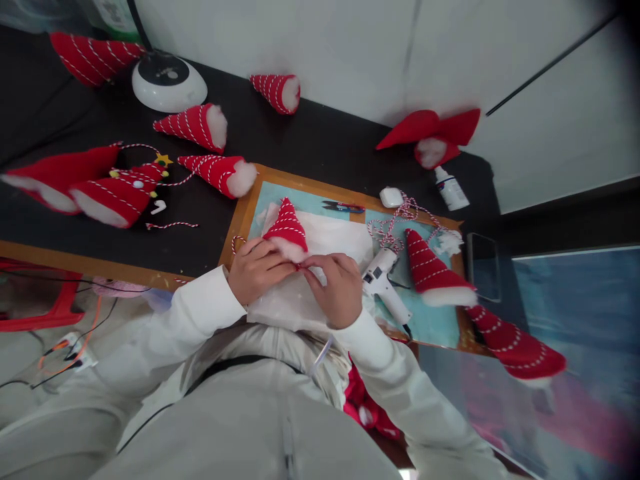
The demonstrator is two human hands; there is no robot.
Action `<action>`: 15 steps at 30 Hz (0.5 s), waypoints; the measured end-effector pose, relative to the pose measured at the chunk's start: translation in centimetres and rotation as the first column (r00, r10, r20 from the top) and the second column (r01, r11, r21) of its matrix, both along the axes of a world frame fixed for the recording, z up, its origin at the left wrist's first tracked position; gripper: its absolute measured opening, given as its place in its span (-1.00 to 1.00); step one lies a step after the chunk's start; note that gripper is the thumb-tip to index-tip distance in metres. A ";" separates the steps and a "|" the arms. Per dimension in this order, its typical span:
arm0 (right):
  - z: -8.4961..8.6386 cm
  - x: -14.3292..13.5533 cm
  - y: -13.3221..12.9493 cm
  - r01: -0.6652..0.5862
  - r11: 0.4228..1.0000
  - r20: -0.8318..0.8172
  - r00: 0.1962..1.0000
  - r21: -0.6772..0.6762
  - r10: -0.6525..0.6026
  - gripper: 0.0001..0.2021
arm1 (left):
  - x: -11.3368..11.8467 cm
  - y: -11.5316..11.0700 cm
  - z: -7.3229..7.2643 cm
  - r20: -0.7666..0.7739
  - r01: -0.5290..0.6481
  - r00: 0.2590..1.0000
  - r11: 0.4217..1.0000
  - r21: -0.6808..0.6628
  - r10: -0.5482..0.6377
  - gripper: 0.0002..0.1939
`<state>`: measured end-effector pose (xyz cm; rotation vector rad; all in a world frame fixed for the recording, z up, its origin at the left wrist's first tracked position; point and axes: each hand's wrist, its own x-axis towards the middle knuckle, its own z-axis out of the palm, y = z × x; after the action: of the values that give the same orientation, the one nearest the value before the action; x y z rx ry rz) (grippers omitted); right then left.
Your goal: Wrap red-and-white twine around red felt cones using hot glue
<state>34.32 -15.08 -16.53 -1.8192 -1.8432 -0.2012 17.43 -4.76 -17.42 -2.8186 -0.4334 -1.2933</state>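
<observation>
Cone (287,225): looked light, squashy; best held mid-side
White sheet (337,239): carried cone near far-left corner
Left hand (254,272): curled, grip untellable
Right hand (339,288): pinched red scrap (299,268)

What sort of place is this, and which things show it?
Probably a small craft workspace: a glue gun lies on a light-blue mat, with striped cord nearby and stuffed red cones around the table.

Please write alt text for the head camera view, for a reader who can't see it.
Left hand at the fluffy base of a striped red cone, right hand pinching beside it, both over a white sheet. A glue gun and small snips lie nearby, with more red cones around the dark table.
</observation>
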 end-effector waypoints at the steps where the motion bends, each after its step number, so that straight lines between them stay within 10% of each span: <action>1: 0.0 0.0 0.0 -0.003 1.000 0.007 1.000 0.000 0.003 -0.94 | 0.0 0.0 0.0 0.005 0.002 1.000 1.000 0.000 -0.002 -0.90; 15: 0.4 0.4 0.7 0.005 0.994 -0.119 0.993 -0.107 -0.018 -0.93 | 0.2 -0.1 0.6 -0.002 -0.042 0.999 0.998 0.041 0.043 -0.94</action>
<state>34.68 -14.42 -16.09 -1.8712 -1.7905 0.0023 17.67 -4.88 -16.84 -2.7614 -0.4584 -1.2758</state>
